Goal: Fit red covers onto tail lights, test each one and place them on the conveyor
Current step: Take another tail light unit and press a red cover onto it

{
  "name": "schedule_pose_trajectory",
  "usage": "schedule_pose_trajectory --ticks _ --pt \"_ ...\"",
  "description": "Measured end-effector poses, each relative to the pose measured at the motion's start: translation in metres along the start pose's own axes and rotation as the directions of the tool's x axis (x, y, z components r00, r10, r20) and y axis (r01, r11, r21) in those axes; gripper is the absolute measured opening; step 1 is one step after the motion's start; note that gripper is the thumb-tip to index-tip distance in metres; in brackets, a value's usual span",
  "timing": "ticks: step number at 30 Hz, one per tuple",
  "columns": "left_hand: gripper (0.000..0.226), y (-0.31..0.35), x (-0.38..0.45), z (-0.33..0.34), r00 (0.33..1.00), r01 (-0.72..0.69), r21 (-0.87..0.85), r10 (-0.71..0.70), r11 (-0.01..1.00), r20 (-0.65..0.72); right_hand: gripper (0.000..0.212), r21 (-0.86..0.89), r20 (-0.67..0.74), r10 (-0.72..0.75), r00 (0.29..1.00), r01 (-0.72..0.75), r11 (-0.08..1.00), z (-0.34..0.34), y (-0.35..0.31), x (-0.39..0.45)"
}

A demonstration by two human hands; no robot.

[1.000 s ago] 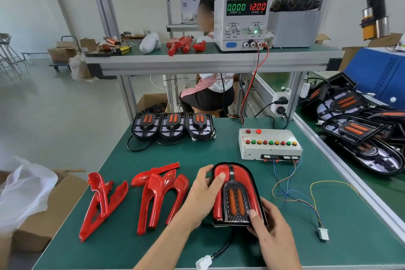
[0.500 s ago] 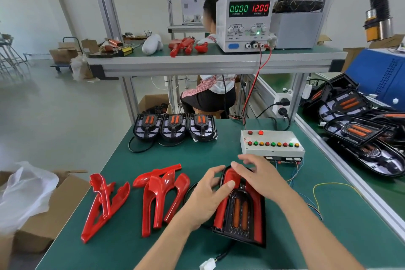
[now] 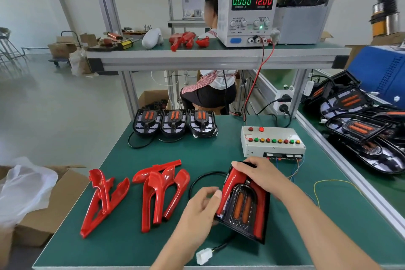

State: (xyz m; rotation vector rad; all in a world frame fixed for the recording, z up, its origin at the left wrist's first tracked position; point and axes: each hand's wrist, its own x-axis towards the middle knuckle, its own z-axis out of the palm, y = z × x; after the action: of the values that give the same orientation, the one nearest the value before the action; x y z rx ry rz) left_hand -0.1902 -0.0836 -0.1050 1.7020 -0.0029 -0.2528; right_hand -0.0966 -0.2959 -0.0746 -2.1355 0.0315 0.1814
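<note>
A tail light (image 3: 243,206) with a red cover fitted on it lies on the green table (image 3: 122,247) in front of me. My right hand (image 3: 260,174) lies over its far, rounded end with the fingers curled around the top edge. My left hand (image 3: 200,210) holds the light's left edge between thumb and fingers. Its black cable ends in a white plug (image 3: 203,256) near the table's front edge. Loose red covers (image 3: 162,190) lie to the left, with another one (image 3: 103,199) further left. Three bare tail lights (image 3: 174,123) stand in a row at the table's far side.
A white test box (image 3: 271,141) with coloured buttons sits behind the light, thin wires trailing to its right. A power supply (image 3: 247,15) reads 12.00 on the upper shelf. Finished tail lights (image 3: 359,129) are piled on the conveyor at right. A cardboard box (image 3: 54,204) with plastic stands at left.
My right hand went from the light's near corner to its far rounded end. My left hand slid down from the top to the left edge.
</note>
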Motion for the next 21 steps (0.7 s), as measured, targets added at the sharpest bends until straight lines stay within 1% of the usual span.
schedule_pose_trajectory --ticks 3,4,6,9,11,14,18,20,21 --pt "0.019 -0.003 -0.008 0.011 0.998 -0.052 0.048 0.053 0.998 -0.026 0.069 -0.001 -0.029 0.009 1.0 -0.009 1.0 0.003 -0.001 -0.001" --pt "0.02 -0.003 -0.011 0.015 0.996 -0.073 0.052 0.075 0.996 -0.049 0.071 -0.009 -0.04 0.009 0.999 -0.01 1.0 0.004 -0.001 -0.002" --pt "0.023 -0.002 -0.013 0.019 0.987 -0.113 0.112 0.125 0.987 -0.104 0.071 -0.017 -0.061 0.011 0.998 -0.012 1.0 0.006 -0.003 -0.002" --pt "0.022 0.001 -0.014 0.021 0.974 -0.161 0.194 0.188 0.968 -0.128 0.072 -0.02 -0.067 0.013 0.998 -0.014 1.0 0.004 -0.003 -0.003" --pt "0.025 0.004 -0.016 0.022 0.96 -0.201 0.282 0.246 0.938 -0.133 0.073 -0.026 -0.066 0.023 0.998 -0.025 0.999 0.003 -0.002 -0.004" --pt "0.03 0.006 -0.021 0.025 0.933 -0.25 0.455 0.339 0.855 -0.124 0.072 -0.028 -0.06 0.037 0.998 -0.039 0.999 0.002 0.0 -0.004" --pt "0.034 0.009 -0.022 0.026 0.918 -0.251 0.526 0.372 0.812 -0.136 0.073 -0.026 -0.061 0.048 0.997 -0.05 0.998 0.002 0.001 -0.004" --pt "0.035 0.01 -0.021 0.027 0.915 -0.226 0.573 0.373 0.788 -0.152 0.074 -0.048 -0.077 0.048 0.996 -0.052 0.997 0.002 0.0 -0.004" --pt "0.034 0.01 -0.021 0.029 0.912 -0.206 0.618 0.378 0.759 -0.161 0.075 -0.062 -0.086 0.049 0.995 -0.054 0.997 0.003 0.0 -0.005"
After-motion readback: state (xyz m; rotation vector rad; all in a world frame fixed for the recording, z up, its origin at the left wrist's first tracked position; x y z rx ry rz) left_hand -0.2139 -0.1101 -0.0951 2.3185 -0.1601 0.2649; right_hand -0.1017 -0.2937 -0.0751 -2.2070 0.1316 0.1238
